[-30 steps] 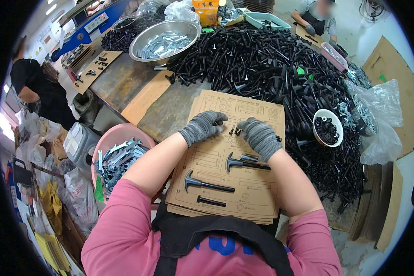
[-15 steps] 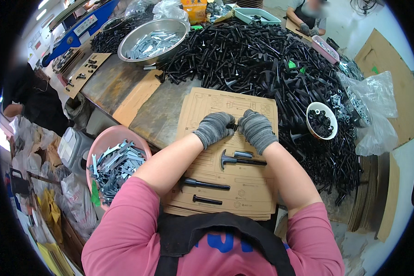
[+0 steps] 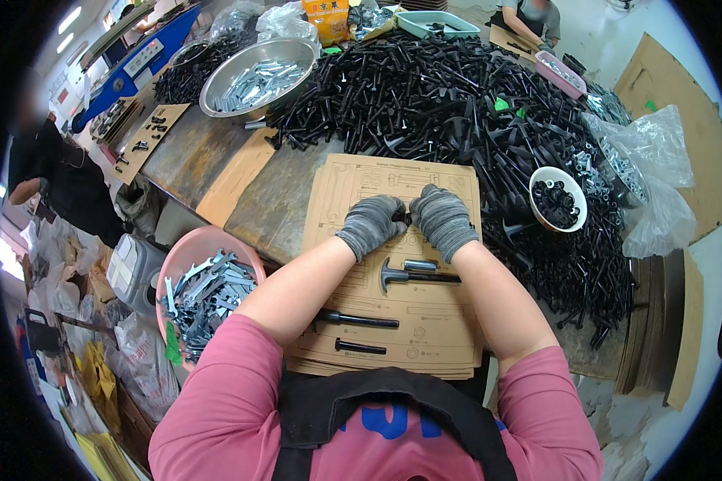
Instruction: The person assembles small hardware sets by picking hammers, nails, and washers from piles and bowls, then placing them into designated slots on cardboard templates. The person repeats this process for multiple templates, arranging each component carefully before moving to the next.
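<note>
My left hand point(image 3: 372, 224) and my right hand point(image 3: 443, 220), both in grey knit gloves, meet over the upper part of a printed brown cardboard sheet point(image 3: 449, 321). Their fingers are closed around a small black part point(image 3: 405, 216); mostly covered, its exact kind cannot be made out. Just below the hands lie a silver metal sleeve point(image 3: 419, 265) and a black T-headed bolt point(image 3: 413, 276). Further down the sheet are a long black rod with a wider head point(image 3: 357, 319) and a shorter black bolt point(image 3: 361, 347).
A heap of black bolts point(image 3: 409, 96) covers the table's far and right side. Around it are a white bowl of black nuts point(image 3: 557, 228), a steel basin of silver sleeves point(image 3: 297, 50), and a pink tub of wrenches point(image 3: 186, 236). Two people are nearby, far right and left.
My hands stay together over the sheet with the small black part, shifting only slightly. The view has moved a little. The person at the left has straightened somewhat.
</note>
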